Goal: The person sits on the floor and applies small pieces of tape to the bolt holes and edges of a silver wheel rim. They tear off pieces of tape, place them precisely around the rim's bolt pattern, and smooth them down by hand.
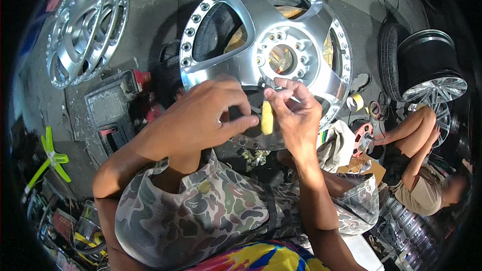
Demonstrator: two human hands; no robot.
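Note:
A silver five-spoke wheel face [211, 74] with bolts round its rim lies before me. My left hand [213, 113] is over its near left part, thumb and forefinger apart, with nothing visible between them; its other fingers are partly hidden. Just below the hub, my right hand [298, 115] pinches a small tool with a yellow handle [268, 118]. The handle points toward me, and a dark, narrow tip shows by the fingertips near the wheel's surface. The tool's exact kind cannot be made out.
More silver wheel faces [80, 35] lean together at far left. A dark tool case [108, 108] lies left of the wheel. At right are a tire [391, 60], a wheel barrel [427, 50], yellow tape [355, 102] and a seated person [416, 170]. A green three-armed object [50, 158] stands at left.

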